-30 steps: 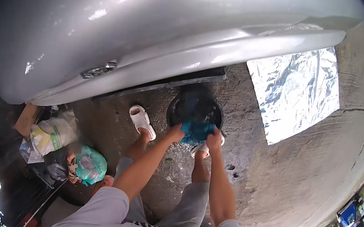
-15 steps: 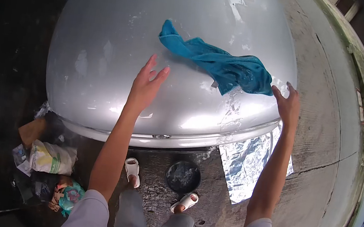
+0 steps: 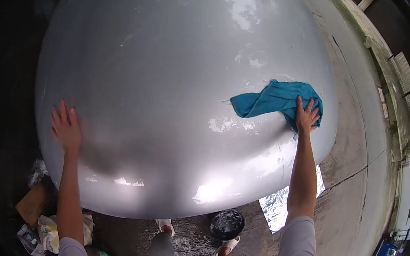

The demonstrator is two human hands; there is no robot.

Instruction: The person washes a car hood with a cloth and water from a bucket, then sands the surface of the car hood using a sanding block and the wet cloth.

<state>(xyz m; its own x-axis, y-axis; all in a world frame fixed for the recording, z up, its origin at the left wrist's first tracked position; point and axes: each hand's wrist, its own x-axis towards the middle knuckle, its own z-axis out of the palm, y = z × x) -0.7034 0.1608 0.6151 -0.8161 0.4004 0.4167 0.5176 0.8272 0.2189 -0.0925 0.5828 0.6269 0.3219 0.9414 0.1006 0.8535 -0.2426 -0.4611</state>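
A silver car hood (image 3: pixel 171 72) fills most of the head view, with pale reflections and shiny patches on it. Toward its right side lies a crumpled teal cloth (image 3: pixel 276 100). My right hand (image 3: pixel 307 115) presses flat on the right end of that cloth, fingers spread. Over at the hood's left edge, my left hand (image 3: pixel 66 128) rests with fingers spread and nothing in it.
A black basin (image 3: pixel 227 224) with whitish contents stands on the ground by my feet. Foil sheeting (image 3: pixel 275 210) lies below the hood's right corner. Bags (image 3: pixel 48 234) and a cardboard piece (image 3: pixel 31 204) sit at lower left. Concrete pavement (image 3: pixel 343 198) runs along the right.
Both hands have come down onto the hood, the left one moving far to the left. The cloth now lies bunched further right, under my right hand. My view has leaned forward.
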